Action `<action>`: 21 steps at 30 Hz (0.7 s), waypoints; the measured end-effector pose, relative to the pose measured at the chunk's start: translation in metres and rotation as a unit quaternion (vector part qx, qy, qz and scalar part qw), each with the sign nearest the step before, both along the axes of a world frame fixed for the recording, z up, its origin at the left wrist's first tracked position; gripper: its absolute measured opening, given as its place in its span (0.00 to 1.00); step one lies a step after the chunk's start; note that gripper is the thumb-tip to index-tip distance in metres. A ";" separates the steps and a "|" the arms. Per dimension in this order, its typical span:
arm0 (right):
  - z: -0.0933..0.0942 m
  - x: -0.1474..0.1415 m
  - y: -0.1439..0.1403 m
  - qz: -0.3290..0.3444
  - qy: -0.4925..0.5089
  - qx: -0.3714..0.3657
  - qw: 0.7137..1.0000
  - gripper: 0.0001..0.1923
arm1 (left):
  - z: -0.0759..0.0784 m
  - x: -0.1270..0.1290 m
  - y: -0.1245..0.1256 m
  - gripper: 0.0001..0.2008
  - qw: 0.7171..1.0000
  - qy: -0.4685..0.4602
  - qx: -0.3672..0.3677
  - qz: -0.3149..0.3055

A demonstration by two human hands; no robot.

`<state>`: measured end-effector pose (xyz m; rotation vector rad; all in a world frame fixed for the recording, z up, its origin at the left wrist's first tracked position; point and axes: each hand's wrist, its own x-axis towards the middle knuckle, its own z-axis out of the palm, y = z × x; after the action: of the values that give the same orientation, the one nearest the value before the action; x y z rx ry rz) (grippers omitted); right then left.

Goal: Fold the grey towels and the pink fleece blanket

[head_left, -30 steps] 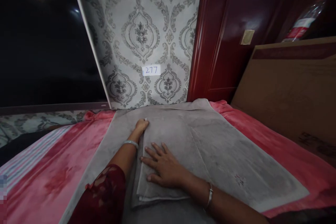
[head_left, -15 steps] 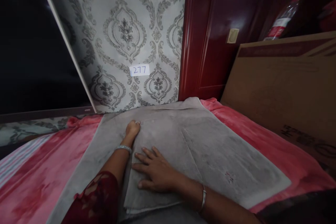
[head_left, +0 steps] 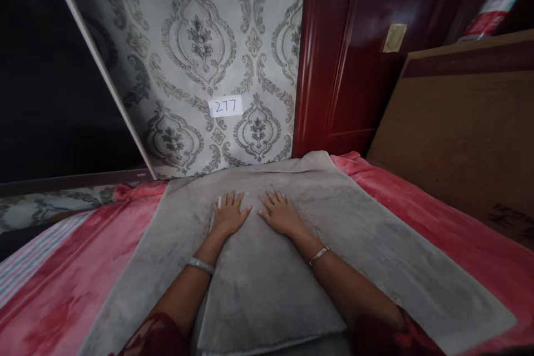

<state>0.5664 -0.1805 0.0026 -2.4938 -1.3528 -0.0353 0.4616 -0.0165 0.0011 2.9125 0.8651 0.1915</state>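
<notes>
You had both palms spread flat on the folded soft grey towel [head_left: 267, 283], which lay on the pink plush blanket [head_left: 83, 267] covering the bed. Your left hand [head_left: 228, 214] pressed near the folded layer's far left corner, fingers splayed and gripping nothing; your right hand [head_left: 280, 213] lay just beside it, equally open. Placed side by side at the far edge, they seemed set to pin the fold down and keep the layers aligned.

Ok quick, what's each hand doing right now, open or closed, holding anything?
Left hand: open, flat on the grey towel, holding nothing.
Right hand: open, flat on the same towel, holding nothing.
</notes>
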 end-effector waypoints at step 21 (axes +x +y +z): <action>-0.044 0.076 -0.026 -0.169 0.403 0.383 0.814 0.33 | 0.008 -0.018 0.060 0.33 0.905 -0.274 -0.287 0.155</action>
<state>0.6426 -0.2067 -0.0416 -1.6717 -0.3893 0.3054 0.4434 0.0438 0.0095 2.0101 1.0425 0.6239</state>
